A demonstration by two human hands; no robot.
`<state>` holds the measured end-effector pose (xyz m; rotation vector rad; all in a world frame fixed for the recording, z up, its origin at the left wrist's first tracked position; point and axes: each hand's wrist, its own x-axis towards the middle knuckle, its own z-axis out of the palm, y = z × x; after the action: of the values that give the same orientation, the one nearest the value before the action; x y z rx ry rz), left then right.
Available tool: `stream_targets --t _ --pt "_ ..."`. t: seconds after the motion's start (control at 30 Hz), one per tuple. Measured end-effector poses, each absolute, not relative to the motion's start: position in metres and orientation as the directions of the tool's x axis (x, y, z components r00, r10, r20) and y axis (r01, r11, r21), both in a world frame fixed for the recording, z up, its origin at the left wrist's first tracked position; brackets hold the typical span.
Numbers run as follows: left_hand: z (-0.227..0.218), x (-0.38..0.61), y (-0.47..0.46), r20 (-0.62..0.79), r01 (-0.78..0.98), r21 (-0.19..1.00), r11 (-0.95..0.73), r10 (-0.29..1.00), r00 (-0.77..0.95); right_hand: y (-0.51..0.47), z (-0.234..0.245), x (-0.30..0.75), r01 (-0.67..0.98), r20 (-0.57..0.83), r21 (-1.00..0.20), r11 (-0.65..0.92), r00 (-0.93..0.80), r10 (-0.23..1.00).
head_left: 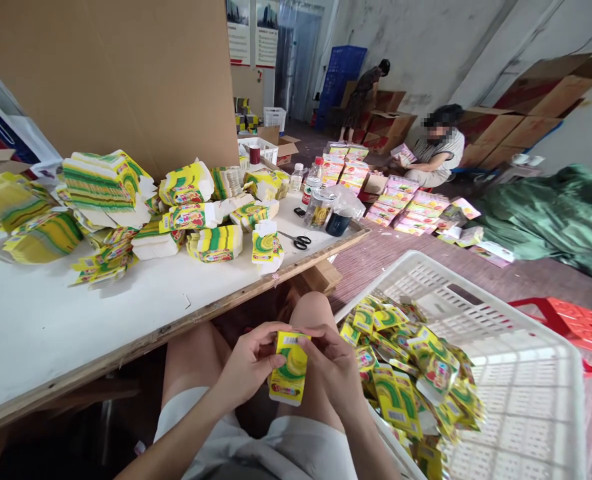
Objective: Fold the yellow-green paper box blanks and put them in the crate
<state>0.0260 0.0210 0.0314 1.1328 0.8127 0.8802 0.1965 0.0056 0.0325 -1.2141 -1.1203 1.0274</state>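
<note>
Above my lap, a small yellow and green printed carton (pixel 295 367) is held between both hands. My left hand (pixel 255 360) grips its left side, thumb on the front face. My right hand (pixel 332 357) pinches the upper right edge, with the thumb near the top. The carton's far side and some of my fingertips are hidden. To my right stands a white plastic crate (pixel 526 393) with a heap of similar yellow-green cartons (pixel 396 393) in it. On the table at the left lie stacks of flat cartons (pixel 216 243), and one loose carton (pixel 267 245) sits near the edge.
Scissors (pixel 301 241), a red-capped bottle (pixel 313 183), a clear jar (pixel 320 208) and a dark cup (pixel 339 223) stand on the white table (pixel 101 333). A red stool (pixel 571 323) is beyond the crate. One person (pixel 439 150) sits among pink boxes; another (pixel 369 93) stands farther back.
</note>
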Motion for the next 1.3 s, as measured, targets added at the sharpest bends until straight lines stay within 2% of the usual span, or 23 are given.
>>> stream_targets --t 0.1,0.17,0.2,0.23,0.3,0.4,0.5,0.6,0.67,0.77,0.83,0.9,1.0,1.1,1.17,1.3 --pt "0.043 0.035 0.039 0.094 -0.038 0.996 -0.087 0.891 0.443 -0.005 0.053 0.22 0.339 0.322 -0.916 0.216 0.299 0.898" --pt "0.048 0.036 0.067 0.252 0.087 0.95 -0.3 0.901 0.355 -0.011 0.067 0.237 0.638 0.561 -0.752 0.167 0.485 0.671" --pt "0.048 0.035 0.085 0.312 0.162 0.919 -0.36 0.914 0.259 -0.014 0.073 0.245 0.713 0.618 -0.694 0.099 0.519 0.59" --pt "0.047 0.034 0.105 0.326 0.218 0.912 -0.346 0.937 0.124 -0.016 0.076 0.251 0.748 0.651 -0.662 0.052 0.54 0.534" --pt "0.039 0.03 0.146 0.229 0.24 0.95 -0.201 0.969 -0.095 -0.02 0.077 0.259 0.756 0.649 -0.654 0.03 0.54 0.536" --pt "0.026 0.022 0.189 0.099 0.193 0.979 -0.066 0.981 -0.165 -0.021 0.064 0.256 0.691 0.58 -0.717 0.094 0.517 0.63" --pt "0.022 0.013 0.192 0.037 0.125 0.992 -0.016 0.985 -0.166 -0.019 0.046 0.242 0.547 0.439 -0.832 0.098 0.539 0.719" --pt "0.026 0.01 0.153 0.046 0.043 0.998 -0.039 0.982 -0.181 -0.012 0.035 0.216 0.296 0.219 -0.953 0.059 0.541 0.812" --pt "0.028 0.013 0.112 0.049 -0.012 0.999 -0.051 0.987 -0.153 -0.004 0.032 0.197 0.094 0.096 -0.994 0.059 0.472 0.876" --pt "0.027 0.02 0.054 0.012 -0.077 0.997 -0.014 1.0 -0.018 0.007 0.03 0.173 -0.207 -0.044 -0.978 0.034 0.361 0.931" --pt "0.025 0.021 0.031 -0.013 -0.118 0.993 0.026 0.995 0.103 0.01 0.027 0.164 -0.332 -0.102 -0.943 0.001 0.293 0.95" --pt "0.024 0.017 0.023 -0.055 -0.234 0.966 0.111 0.971 0.233 0.009 0.024 0.159 -0.395 -0.135 -0.918 -0.031 0.238 0.962" --pt "0.025 0.007 0.029 -0.099 -0.456 0.84 0.295 0.908 0.406 0.002 0.019 0.152 -0.486 -0.171 -0.87 -0.084 0.138 0.976" --pt "0.027 0.003 0.036 -0.082 -0.529 0.754 0.389 0.855 0.512 -0.005 0.018 0.147 -0.572 -0.185 -0.811 -0.123 0.05 0.982" --pt "0.027 0.005 0.037 -0.074 -0.539 0.746 0.39 0.854 0.515 -0.007 0.019 0.145 -0.578 -0.168 -0.81 -0.099 0.067 0.984" --pt "0.028 0.011 0.033 -0.093 -0.535 0.782 0.32 0.908 0.408 -0.007 0.021 0.146 -0.483 -0.143 -0.873 -0.066 0.124 0.982"
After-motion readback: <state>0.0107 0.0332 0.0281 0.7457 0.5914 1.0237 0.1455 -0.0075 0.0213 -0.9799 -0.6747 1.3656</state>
